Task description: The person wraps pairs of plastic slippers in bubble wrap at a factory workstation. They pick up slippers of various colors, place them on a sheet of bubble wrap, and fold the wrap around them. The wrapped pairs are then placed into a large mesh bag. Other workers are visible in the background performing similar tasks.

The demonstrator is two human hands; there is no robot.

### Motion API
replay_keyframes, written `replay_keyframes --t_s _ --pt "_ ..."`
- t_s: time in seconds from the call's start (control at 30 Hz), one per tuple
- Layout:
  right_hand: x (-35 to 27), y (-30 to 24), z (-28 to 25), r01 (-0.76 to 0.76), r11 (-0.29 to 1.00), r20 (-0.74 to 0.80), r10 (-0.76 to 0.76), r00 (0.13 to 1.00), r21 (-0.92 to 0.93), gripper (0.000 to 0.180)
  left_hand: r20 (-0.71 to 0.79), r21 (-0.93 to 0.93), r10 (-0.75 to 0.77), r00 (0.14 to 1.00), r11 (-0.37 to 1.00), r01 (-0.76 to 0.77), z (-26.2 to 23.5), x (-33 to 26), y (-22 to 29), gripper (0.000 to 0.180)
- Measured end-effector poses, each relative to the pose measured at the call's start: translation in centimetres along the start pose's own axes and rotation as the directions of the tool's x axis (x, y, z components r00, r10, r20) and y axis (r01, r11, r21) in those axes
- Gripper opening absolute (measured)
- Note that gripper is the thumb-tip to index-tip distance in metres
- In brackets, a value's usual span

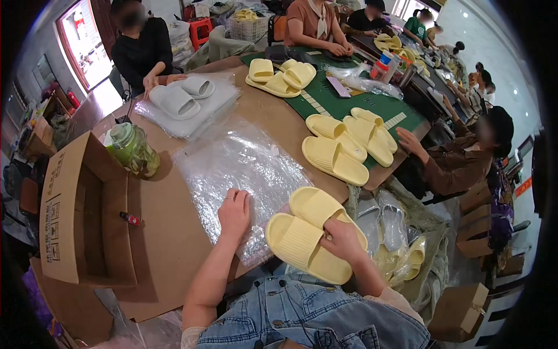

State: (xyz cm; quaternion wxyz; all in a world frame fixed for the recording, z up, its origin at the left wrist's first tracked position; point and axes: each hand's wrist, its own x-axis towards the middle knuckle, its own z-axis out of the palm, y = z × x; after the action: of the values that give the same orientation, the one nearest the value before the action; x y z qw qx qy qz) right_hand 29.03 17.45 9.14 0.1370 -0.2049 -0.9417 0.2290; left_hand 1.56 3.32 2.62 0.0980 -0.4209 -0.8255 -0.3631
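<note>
The right hand [343, 239] grips a pair of yellow slippers [314, 232] at the near edge of the counter [174, 244], its fingers curled over the inner edges of both and pinching them together. The slippers lie side by side, long axes running from lower right to upper left, the ends away from the person pointing toward the clear plastic bags [244, 168]. The left hand [234, 214] rests flat on those bags, fingers pressed together. The counter is brown (a green mat covers its far part), in a crowded workroom. An open cardboard box [81, 215] stands at the left. Which slipper end is the toe seems unclear under the hand.
</note>
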Motion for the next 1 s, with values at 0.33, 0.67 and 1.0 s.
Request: replay_keyframes --t_s 0.33,0.67,1.0 --pt "4.5 -0.9 3.5 -0.048 0.992 0.015 0.050 0.999 -0.117 0.027 -0.034 -0.176 0.150 0.988 0.972 -0.154 -1.7 -0.3 0.2 0.011" --pt "8.1 -2.5 6.6 -0.064 0.996 0.005 0.065 0.998 -0.061 0.027 -0.028 -0.348 0.398 0.917 0.856 -0.383 -3.2 -0.4 2.7 0.012" --pt "11.2 -4.0 10.8 0.051 0.997 0.001 -0.051 0.999 -0.061 0.025 -0.008 -0.596 0.469 0.883 0.707 -0.381 -4.3 -0.9 5.0 0.017"
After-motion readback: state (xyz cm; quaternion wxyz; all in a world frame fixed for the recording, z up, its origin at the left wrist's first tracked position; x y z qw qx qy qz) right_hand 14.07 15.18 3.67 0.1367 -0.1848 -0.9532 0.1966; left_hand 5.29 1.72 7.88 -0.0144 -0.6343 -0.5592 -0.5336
